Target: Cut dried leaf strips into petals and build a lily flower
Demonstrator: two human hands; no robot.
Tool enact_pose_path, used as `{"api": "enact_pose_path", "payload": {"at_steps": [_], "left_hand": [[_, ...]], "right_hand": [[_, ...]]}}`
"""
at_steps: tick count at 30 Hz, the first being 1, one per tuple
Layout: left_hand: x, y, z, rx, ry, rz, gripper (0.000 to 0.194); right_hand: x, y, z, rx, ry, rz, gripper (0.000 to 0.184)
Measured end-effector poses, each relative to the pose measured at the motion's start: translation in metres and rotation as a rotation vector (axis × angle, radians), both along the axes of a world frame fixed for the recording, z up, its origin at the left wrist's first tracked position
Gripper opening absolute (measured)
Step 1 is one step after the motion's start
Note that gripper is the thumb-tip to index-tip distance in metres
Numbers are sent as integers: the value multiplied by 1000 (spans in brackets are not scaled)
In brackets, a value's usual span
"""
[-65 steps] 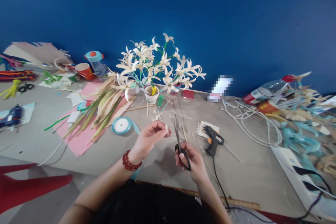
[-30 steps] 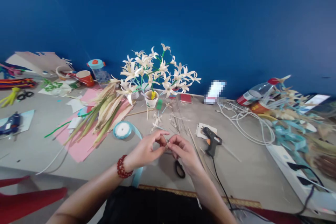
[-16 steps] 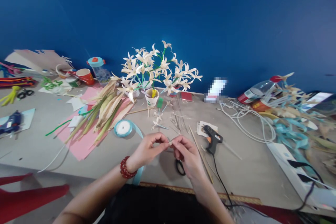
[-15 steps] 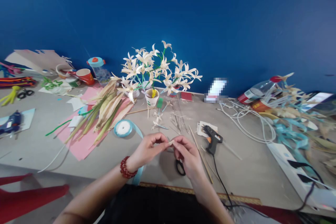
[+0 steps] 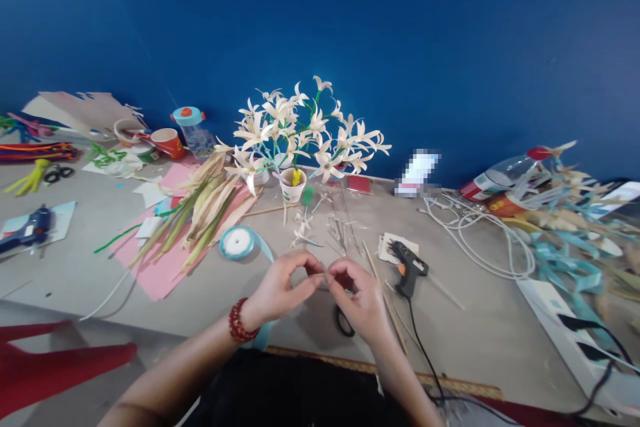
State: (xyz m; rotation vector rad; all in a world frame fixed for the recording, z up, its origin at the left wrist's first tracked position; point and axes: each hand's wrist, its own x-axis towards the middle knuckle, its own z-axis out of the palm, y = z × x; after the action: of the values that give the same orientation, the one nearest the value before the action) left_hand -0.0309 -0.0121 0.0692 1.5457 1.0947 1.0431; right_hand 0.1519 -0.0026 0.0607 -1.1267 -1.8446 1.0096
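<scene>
My left hand (image 5: 280, 288), with a dark red bead bracelet (image 5: 239, 321) at the wrist, meets my right hand (image 5: 362, 295) fingertip to fingertip above the table. Thumb and forefinger are pinched on each hand. Whatever lies between them is too small and hidden to name. Beneath my right hand a black scissors handle (image 5: 345, 321) shows in part. A roll of light blue ribbon (image 5: 237, 243) lies left of my hands, its tail passing under my left forearm. Just beyond the fingertips rest small white flowers (image 5: 303, 233) and thin wires (image 5: 343, 233).
Paper cups (image 5: 293, 188) hold many white flowers (image 5: 317, 123) by the blue wall. Dried corn husks (image 5: 205, 213) cover pink paper (image 5: 160, 280) at left. A black glue gun (image 5: 413, 272) lies right, its cord trailing frontward. Further right are white cables (image 5: 470, 260) and a power strip (image 5: 555, 327).
The pale bit seen between my fingertips is now out of sight, and my fingers have shifted slightly. The whole scene sits a little further right in view.
</scene>
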Motion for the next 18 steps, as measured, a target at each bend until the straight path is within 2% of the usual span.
{"api": "enact_pose_path", "payload": {"at_steps": [2, 6, 11, 15, 16, 18], "left_hand": [[2, -1, 0, 91, 117, 24, 4], [9, -3, -1, 183, 226, 102, 10], [8, -4, -7, 291, 297, 189, 11], [-4, 0, -11, 305, 307, 330, 9], [-6, 1, -10, 286, 282, 324, 9], [-6, 1, -5, 222, 215, 212, 10]], "right_hand": [[-2, -1, 0, 15, -48, -16, 9], [-4, -4, -1, 48, -73, -39, 10], [-7, -11, -1, 81, 28, -100, 12], [-4, -12, 0, 47, 116, -189, 11], [-4, -11, 0, 24, 127, -198, 11], [-2, -9, 0, -15, 137, -181, 11]]}}
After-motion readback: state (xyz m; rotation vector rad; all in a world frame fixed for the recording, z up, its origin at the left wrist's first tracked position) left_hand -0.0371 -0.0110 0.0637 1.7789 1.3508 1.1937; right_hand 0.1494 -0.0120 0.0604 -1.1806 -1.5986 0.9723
